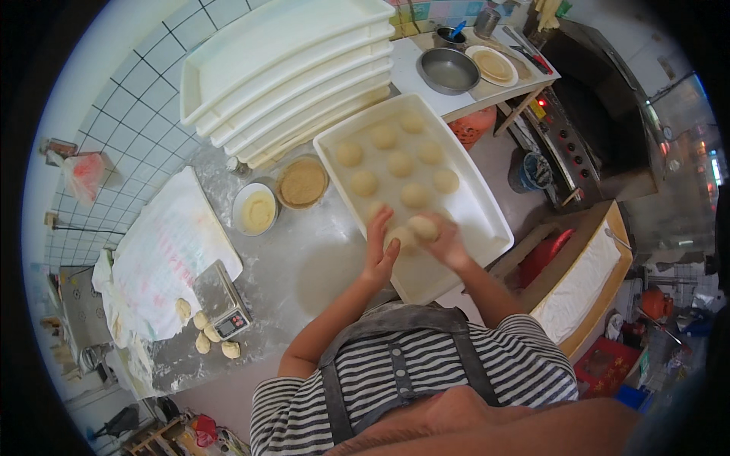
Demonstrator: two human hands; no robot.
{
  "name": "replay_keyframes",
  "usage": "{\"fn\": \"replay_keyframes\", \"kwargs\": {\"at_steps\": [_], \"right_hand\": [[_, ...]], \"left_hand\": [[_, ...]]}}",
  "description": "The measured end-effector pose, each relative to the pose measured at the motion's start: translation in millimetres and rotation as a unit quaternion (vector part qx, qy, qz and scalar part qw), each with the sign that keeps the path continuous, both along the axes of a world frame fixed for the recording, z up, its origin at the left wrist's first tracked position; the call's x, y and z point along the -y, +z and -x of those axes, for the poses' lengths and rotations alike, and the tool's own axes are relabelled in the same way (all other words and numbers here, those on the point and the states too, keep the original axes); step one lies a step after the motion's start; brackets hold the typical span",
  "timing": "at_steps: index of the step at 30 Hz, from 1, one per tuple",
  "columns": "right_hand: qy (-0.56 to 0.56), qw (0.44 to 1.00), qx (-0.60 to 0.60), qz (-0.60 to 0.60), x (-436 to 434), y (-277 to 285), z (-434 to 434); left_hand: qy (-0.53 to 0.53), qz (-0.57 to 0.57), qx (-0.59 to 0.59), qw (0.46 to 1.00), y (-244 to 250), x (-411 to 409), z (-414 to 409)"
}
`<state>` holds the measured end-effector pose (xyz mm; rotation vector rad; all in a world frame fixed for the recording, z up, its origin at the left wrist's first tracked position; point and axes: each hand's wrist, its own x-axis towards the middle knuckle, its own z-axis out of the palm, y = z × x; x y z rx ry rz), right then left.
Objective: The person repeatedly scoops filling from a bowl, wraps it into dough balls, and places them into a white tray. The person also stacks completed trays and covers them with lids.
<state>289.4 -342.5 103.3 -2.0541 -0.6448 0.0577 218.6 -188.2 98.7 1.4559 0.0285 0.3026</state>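
Over the near half of a white plastic tray (479, 222) are both of my hands. My right hand (447, 242), somewhat blurred, has its fingers around a pale dough ball (424, 227). My left hand (378, 248) is held upright with fingers and thumb apart. Beside its thumb lies another dough ball (401, 239); whether they touch is hard to tell. Farther up the tray, several round dough balls (400, 163) sit in rows with gaps between them. A dough ball behind my left fingertips is partly hidden.
Stacked white trays (285, 62) stand behind the metal worktop (308, 251). Left of my tray are a bowl of brown crumbs (302, 182) and a bowl with pale yellow contents (258, 211). A digital scale (225, 302), several dough pieces (202, 342) and a white cloth (165, 256) lie farther left.
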Motion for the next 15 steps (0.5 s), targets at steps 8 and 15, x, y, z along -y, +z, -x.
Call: {"fn": "replay_keyframes", "kwargs": {"at_steps": [8,15], "right_hand": [[-0.02,0.931,0.024,0.363,78.7,-44.6,-43.5],[0.014,0.968,0.066,0.241,104.0,-83.0,-63.4]], "left_hand": [[0.195,-0.083,-0.171,0.962,-56.5,-116.2,136.8],[0.51,-0.569,-0.339,0.548,-125.7,-294.9,347.9]]}}
